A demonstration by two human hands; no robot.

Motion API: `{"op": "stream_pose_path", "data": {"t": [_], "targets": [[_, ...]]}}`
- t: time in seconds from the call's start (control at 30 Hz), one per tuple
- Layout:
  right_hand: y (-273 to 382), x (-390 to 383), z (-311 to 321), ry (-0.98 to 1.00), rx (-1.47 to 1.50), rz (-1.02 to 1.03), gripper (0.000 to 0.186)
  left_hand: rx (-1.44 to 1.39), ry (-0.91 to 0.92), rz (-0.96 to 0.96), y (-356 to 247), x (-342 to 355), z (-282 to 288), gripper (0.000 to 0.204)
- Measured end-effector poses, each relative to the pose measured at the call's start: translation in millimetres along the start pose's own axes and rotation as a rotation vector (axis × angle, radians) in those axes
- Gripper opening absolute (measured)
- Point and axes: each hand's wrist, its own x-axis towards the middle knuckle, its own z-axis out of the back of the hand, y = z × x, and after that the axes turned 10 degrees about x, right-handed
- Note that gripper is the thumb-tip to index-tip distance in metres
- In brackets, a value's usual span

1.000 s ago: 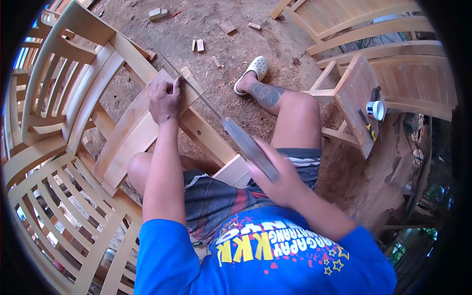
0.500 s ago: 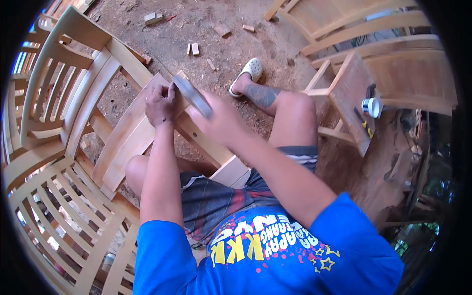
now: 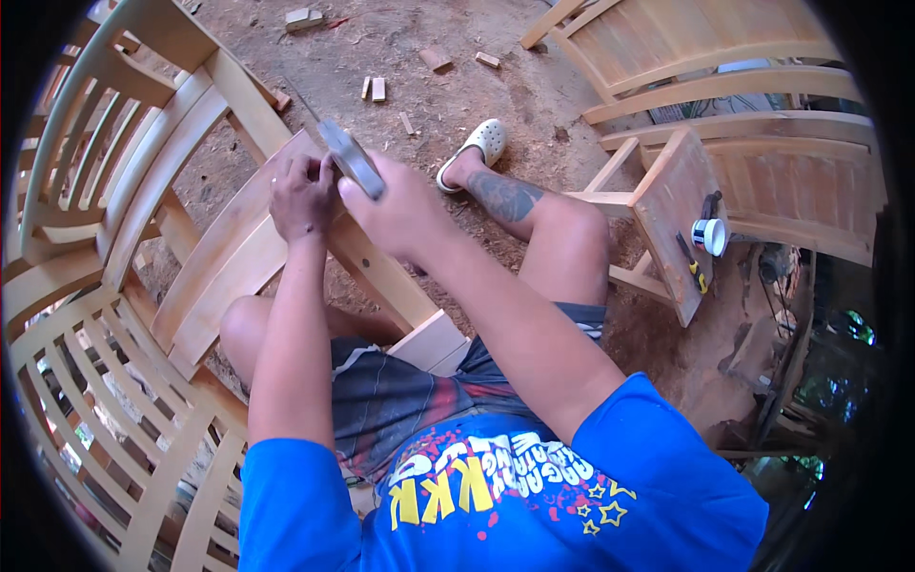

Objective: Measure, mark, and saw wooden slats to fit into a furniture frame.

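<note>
Grey and blunt, the saw's handle (image 3: 351,160) sits in the right hand (image 3: 400,210), whose fingers are wrapped around it. From there the saw points to 11 o'clock, its blade a thin, edge-on strip. A second ago the handle is back by the lap with a long stretch of blade showing; now it is well forward, just beside the left hand (image 3: 301,198), and slightly farther on than half a second ago.

That left hand stays at the upper end of the board (image 3: 214,238), palm down, fingers curled; whether they pinch the edge I cannot tell. The board runs from under it toward 7 o'clock, overlapping a paler plank (image 3: 233,286). Below the right hand, a beam (image 3: 386,286) with a dark hole slopes to 5 o'clock.

Farther out, a chair (image 3: 195,38) stands at 10 o'clock and a slatted seat (image 3: 181,477) at 7. Small blocks (image 3: 378,89) lie on the dirt at 12, and a pale clog (image 3: 491,141) is at 2. At 3 o'clock a stool (image 3: 658,210) bears a white tub (image 3: 708,235) and a yellow-handled tool (image 3: 699,277), unmoved on its top.
</note>
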Motion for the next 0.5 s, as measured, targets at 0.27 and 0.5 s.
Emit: {"op": "stream_pose_path", "data": {"t": [0.27,0.5], "targets": [[50,-204,69,0.085,-0.111,-0.129,0.057,0.077,-0.017,-0.002,8,1,15,0.043],[16,-137,45,0.033,-0.01,-0.085,0.056,0.026,-0.024,-0.036,3,1,6,0.043]]}}
